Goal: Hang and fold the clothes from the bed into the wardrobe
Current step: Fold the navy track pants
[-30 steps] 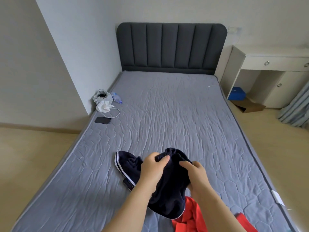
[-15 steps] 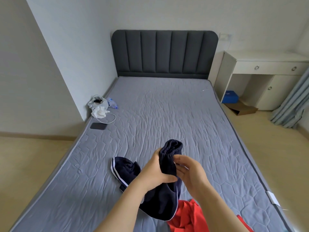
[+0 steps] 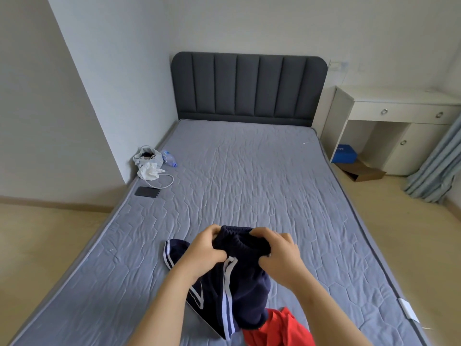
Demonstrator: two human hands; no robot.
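Navy shorts with white side stripes (image 3: 237, 290) hang above the near end of the grey bed (image 3: 249, 176). My left hand (image 3: 207, 248) grips the elastic waistband on its left side. My right hand (image 3: 279, 250) grips the waistband on its right side, so the band is spread between both hands. The legs of the shorts trail down onto the mattress. A red garment (image 3: 279, 328) lies under them at the bottom edge of the view. The wardrobe is not in view.
A dark phone (image 3: 147, 192), a white cable, a white bag with tissue (image 3: 148, 162) and a plastic bottle (image 3: 169, 157) lie at the bed's left edge. A white desk (image 3: 399, 108) with a blue box and cardboard beneath stands at the right, beside a curtain (image 3: 439, 166).
The waistband was bunched between my hands half a second ago. Now my hands have moved apart and hold it spread wide, with the white side stripes turned toward me.
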